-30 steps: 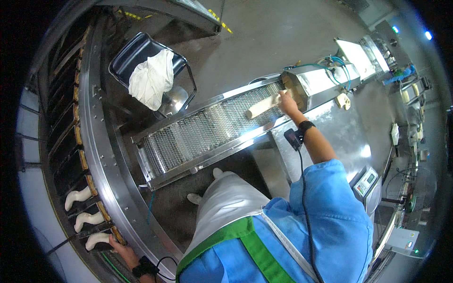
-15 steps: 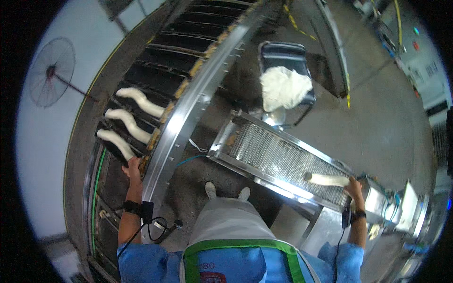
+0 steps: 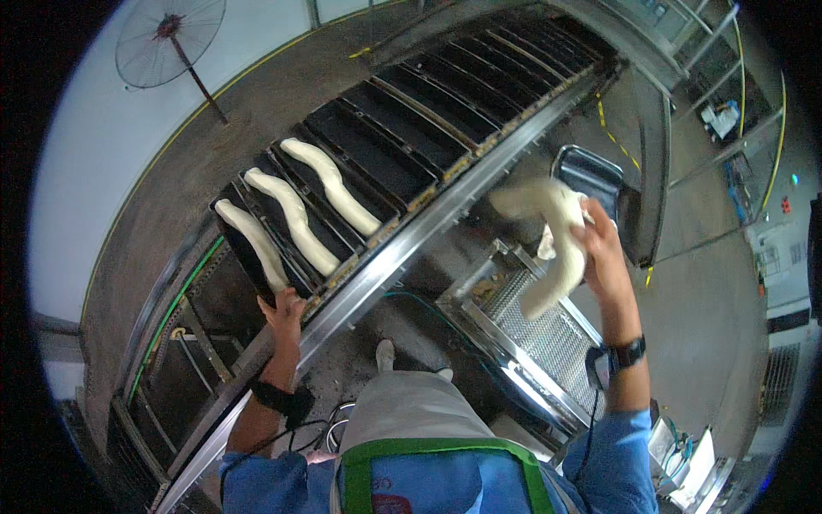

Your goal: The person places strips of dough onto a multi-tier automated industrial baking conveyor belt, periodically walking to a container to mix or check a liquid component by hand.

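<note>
A thick, pale dough strip (image 3: 562,244), blurred at its far end, hangs bent in the air with my right hand (image 3: 604,248) closed round its middle. Three wavy dough strips lie in black trough-like trays at the left: the nearest strip (image 3: 254,244), a middle strip (image 3: 295,221) and a farther strip (image 3: 331,186). At the near end of the nearest strip rests my left hand (image 3: 284,315), touching the dough or the tray's end, its thumb spread away from the fingers.
More black trays (image 3: 377,154) run far right along a metal rail (image 3: 394,257). A mesh conveyor (image 3: 548,330) stands below my right hand. Behind the held strip is a black chair (image 3: 591,167). A round fan (image 3: 169,34) stands by the wall.
My right hand has lifted the dough strip off the mesh conveyor and carried it up and left towards the trays. My left hand remains at the nearest strip's end; the view has turned left.
</note>
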The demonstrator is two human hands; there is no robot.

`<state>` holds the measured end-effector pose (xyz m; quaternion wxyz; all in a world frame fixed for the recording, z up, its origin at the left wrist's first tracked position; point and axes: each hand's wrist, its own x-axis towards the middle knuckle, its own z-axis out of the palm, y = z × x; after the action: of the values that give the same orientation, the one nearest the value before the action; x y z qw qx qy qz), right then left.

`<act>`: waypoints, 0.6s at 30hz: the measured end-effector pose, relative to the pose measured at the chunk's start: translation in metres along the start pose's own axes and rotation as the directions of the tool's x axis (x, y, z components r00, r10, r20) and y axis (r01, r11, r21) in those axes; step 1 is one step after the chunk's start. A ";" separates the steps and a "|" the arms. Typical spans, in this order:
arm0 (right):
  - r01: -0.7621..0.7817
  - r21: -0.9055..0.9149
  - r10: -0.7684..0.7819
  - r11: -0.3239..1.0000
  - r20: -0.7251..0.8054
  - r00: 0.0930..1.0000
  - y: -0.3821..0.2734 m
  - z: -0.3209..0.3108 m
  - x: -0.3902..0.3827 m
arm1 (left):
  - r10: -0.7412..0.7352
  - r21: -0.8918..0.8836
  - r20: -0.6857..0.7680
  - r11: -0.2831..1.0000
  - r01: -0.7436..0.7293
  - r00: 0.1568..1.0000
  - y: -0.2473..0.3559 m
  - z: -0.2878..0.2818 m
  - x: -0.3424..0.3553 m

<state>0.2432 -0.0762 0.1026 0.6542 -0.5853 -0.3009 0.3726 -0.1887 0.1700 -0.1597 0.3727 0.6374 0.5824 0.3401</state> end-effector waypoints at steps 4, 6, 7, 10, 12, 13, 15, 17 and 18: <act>0.065 0.041 -0.072 0.997 0.189 0.979 -0.015 0.075 0.112 | 0.069 0.099 0.083 0.992 -0.077 0.994 0.025 -0.013 -0.021; 0.053 -0.053 -0.037 0.997 0.270 0.962 0.004 0.099 0.170 | 0.100 -0.096 -0.040 0.990 -0.103 0.994 0.005 -0.004 -0.018; 0.034 -0.056 -0.018 0.998 0.263 0.965 0.025 0.104 0.198 | 0.231 0.095 -0.007 0.969 -0.229 0.973 0.009 -0.002 -0.018; 0.020 -0.263 0.029 0.965 0.182 0.983 0.053 0.129 0.227 | 0.201 0.068 -0.015 0.978 -0.199 0.980 0.035 -0.001 -0.025; -0.009 -0.276 0.069 0.961 0.206 0.976 0.058 0.129 0.225 | 0.040 -0.152 -0.033 0.987 -0.045 0.999 0.052 -0.004 -0.031; -0.038 -0.309 0.121 0.950 0.256 0.959 0.061 0.124 0.219 | 0.073 0.078 -0.020 0.994 -0.072 0.997 0.059 -0.008 -0.035; -0.062 -0.364 0.176 0.929 0.289 0.941 0.072 0.103 0.207 | 0.106 0.306 0.019 0.946 -0.106 0.994 0.038 -0.008 -0.034; -0.111 -0.400 0.261 0.910 0.345 0.902 0.085 0.071 0.192 | 0.230 0.262 -0.037 0.941 -0.213 0.972 -0.006 -0.010 -0.026; -0.122 -0.440 0.290 0.890 0.337 0.896 0.091 0.055 0.180 | 0.271 0.247 -0.049 0.936 -0.251 0.961 -0.008 -0.009 -0.025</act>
<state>0.2824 0.1087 0.0119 0.3994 -0.6506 -0.4318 0.4803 -0.2027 0.1461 -0.1626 0.2210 0.7346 0.5441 0.3400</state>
